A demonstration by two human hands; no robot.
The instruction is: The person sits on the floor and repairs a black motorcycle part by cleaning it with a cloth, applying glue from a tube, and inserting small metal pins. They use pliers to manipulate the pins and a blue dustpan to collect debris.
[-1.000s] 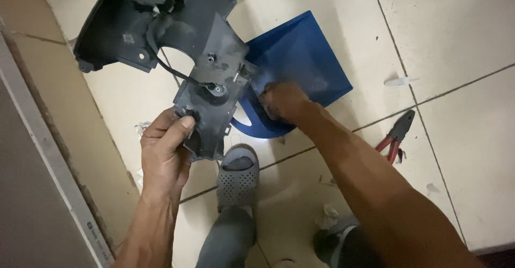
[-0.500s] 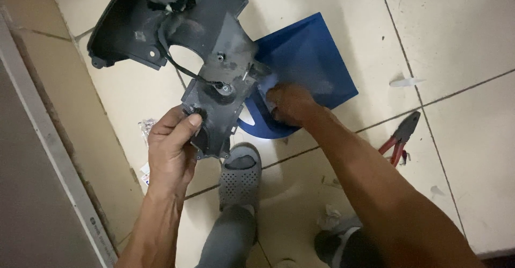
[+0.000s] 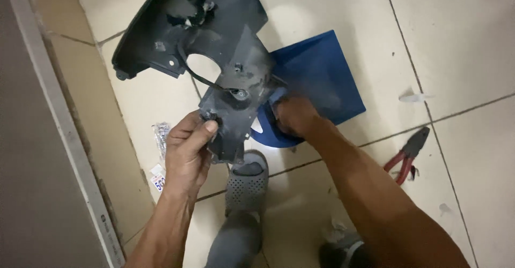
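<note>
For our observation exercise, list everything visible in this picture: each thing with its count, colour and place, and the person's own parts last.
Plastic housing panel: one, dark grey, held up at centre.
Flat panel: one, blue, on the floor behind the housing.
Pliers: one, red handles, floor at right.
Small clear bag: one, floor at left.
Tiled floor: cream, throughout.
Slippers: grey, bottom centre.
Left hand: grips the housing's lower edge.
Right hand: against the housing's right side.
</note>
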